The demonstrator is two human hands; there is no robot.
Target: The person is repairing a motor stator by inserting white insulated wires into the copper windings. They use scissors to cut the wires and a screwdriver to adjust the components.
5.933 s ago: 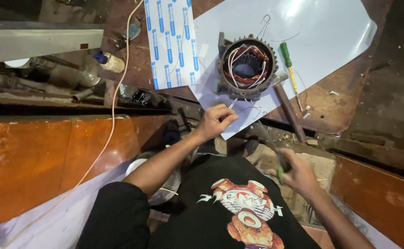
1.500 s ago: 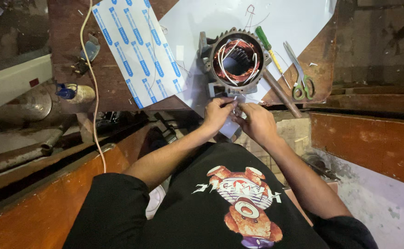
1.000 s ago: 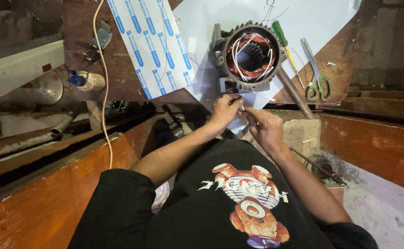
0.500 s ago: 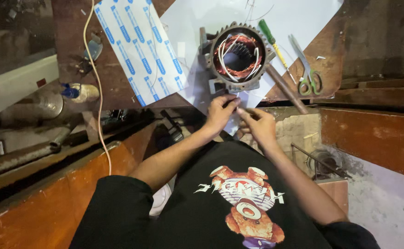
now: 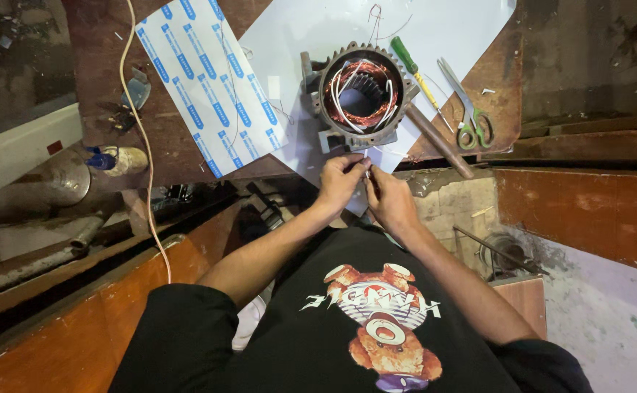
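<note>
Motor stator [image 5: 363, 96] lies just beyond left hand [image 5: 340, 182] and right hand [image 5: 389, 200].

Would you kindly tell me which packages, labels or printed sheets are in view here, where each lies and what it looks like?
Printed sheet: flat on the brown table, left of the motor stator; white rectangle with rows of slanted blue label strips.
Plain white sheet: under the stator, large, unprinted.
Small bottle: on its side at the table's left edge, pale body, blue cap; any label is too small to tell.
No screens or signs show.
</note>
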